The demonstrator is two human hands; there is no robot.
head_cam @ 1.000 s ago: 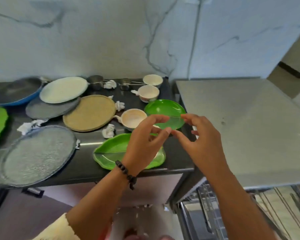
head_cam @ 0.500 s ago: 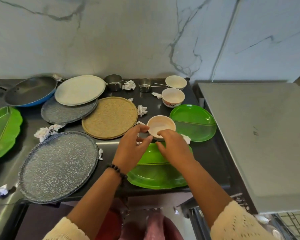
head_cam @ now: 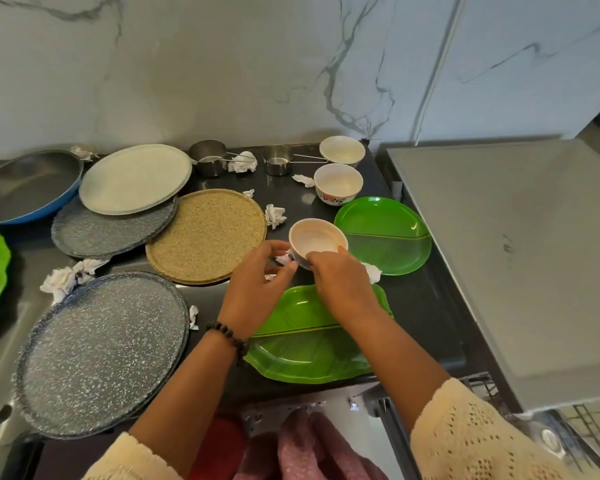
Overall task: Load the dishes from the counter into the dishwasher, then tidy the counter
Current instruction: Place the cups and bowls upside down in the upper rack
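Note:
A small cream cup [head_cam: 316, 239] sits between the tan round plate [head_cam: 205, 237] and a green divided plate [head_cam: 383, 237]. My right hand [head_cam: 343, 289] grips its near rim from the front. My left hand [head_cam: 257, 289] curls thumb and fingers at the cup's left side, around a white bit that is either its handle or a tissue. Under my wrists lies a green leaf-shaped plate [head_cam: 309, 355] at the counter's front edge. Two more cream bowls [head_cam: 338, 183] [head_cam: 342, 150] stand behind.
Left on the dark counter [head_cam: 423, 306]: a speckled grey plate [head_cam: 101, 351], a stacked white plate [head_cam: 136, 178] and grey plate [head_cam: 111, 233], a blue pan [head_cam: 25, 185], two steel measuring cups [head_cam: 208, 161] [head_cam: 278, 161] and several crumpled tissues [head_cam: 66, 277]. An open dishwasher rack [head_cam: 482, 386] is lower right, under a grey top [head_cam: 516, 254].
My view swung left and down onto the counter. Both hands dropped from above the green plates onto the cream cup, and my right hand now grips its rim.

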